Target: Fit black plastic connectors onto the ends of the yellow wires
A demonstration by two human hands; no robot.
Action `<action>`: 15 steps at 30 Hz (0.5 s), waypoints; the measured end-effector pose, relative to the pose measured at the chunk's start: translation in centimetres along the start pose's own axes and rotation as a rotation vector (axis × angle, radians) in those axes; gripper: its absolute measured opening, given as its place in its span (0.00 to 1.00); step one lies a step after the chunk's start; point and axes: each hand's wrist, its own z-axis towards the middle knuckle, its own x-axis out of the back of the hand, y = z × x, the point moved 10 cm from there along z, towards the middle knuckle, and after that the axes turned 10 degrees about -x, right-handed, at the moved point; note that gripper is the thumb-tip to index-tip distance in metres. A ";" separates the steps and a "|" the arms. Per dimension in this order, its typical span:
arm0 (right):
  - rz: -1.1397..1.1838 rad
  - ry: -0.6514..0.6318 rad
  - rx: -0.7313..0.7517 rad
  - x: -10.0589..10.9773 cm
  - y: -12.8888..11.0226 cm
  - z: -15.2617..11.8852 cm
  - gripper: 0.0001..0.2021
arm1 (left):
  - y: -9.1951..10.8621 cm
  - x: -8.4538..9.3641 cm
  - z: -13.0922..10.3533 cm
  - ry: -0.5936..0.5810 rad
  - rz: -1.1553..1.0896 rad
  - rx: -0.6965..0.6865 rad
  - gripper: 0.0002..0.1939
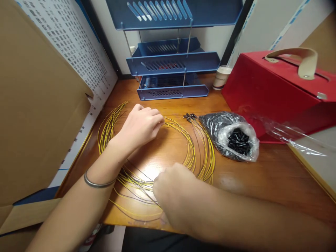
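Observation:
Thin yellow and dark wires [190, 143] lie in large loops on the wooden table [223, 175]. My left hand [144, 122], with a bangle at its wrist, is over the top of the loops, its fingers curled around the wire bundle. Nearer the table's front edge, my right hand [174, 192] is closed at the lower part of the loops, and wires run into its fingers; the fingertips are hidden. Black tips [190, 117] end some wires at the right. Beside them an open plastic bag [223, 140] holds small black pieces [239, 141].
A blue tiered tray rack [173, 63] stands at the back, with a paper cup [222, 77] to its right. A red box [262, 94] with a beige handle fills the right side. Cardboard [39, 105] rises at the left. Clear plastic film [294, 136] hangs before the red box.

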 end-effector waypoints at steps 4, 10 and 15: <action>0.039 0.011 -0.070 1.0 2.1 0.2 0.09 | -0.3 0.0 -0.1 0.015 -0.009 0.009 0.13; 0.091 -0.054 -0.120 1.5 3.8 0.1 0.06 | -0.1 0.3 -0.1 0.063 -0.033 0.020 0.12; 0.168 0.014 -0.035 1.6 2.4 0.3 0.07 | 0.6 0.2 0.2 0.062 -0.022 0.017 0.11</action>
